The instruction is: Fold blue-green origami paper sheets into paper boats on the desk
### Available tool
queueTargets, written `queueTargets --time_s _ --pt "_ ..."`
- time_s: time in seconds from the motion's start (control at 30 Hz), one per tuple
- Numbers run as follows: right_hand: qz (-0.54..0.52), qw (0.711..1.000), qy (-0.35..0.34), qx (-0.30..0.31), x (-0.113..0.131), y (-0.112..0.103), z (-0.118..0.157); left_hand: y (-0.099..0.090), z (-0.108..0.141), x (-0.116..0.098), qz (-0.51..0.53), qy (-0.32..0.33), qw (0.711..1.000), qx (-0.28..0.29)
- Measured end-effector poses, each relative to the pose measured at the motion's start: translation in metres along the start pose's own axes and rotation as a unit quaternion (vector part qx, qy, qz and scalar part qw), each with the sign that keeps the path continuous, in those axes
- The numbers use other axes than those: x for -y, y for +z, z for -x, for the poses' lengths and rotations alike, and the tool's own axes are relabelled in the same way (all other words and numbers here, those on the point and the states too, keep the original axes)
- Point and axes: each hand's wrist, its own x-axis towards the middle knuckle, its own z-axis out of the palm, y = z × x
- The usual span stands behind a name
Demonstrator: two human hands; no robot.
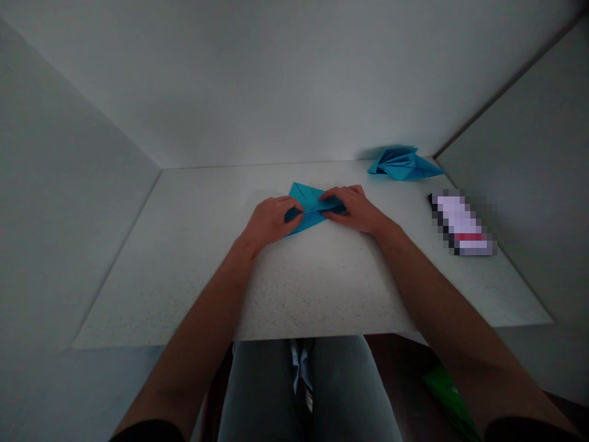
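1. Right at centre frame, the left hand [269,221] is coming in from the lower left and pressing onto a folded blue paper [313,209], which is lying on the speckled white tabletop [184,276].
2. Its fingers [291,205] are curling closed over the paper's left part and are holding it against the table.
3. Over on the right, the right hand [350,209] is bearing down too, with its fingers [332,195] closing on the paper's dark, layered middle, almost meeting the left hand.
4. One blue point is sticking up between the hands, and another is poking out below the left hand.
5. At the upper right, a second pleated blue paper form [402,164] is sitting at the tabletop's back edge, well apart from both hands.
6. Along the right side, a pixelated white-and-purple object [461,222] with a red band is lying on the table, too blurred to identify.
7. Down at bottom centre, the person's jeans-clad knees [294,393] are showing below the table edge, with a green item [448,399] at the lower right.
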Motion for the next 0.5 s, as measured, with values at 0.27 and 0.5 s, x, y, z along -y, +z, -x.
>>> queueTargets --time_s 0.27,0.5 --pt "0.035 0.998 0.045 -0.017 -0.005 0.001 -0.003 -0.003 -0.001 0.002 0.023 -0.085 0.995 -0.043" --pt "0.082 0.980 0.143 -0.111 -0.027 0.014 -0.003 -0.004 0.000 0.008 -0.007 -0.139 0.990 -0.036"
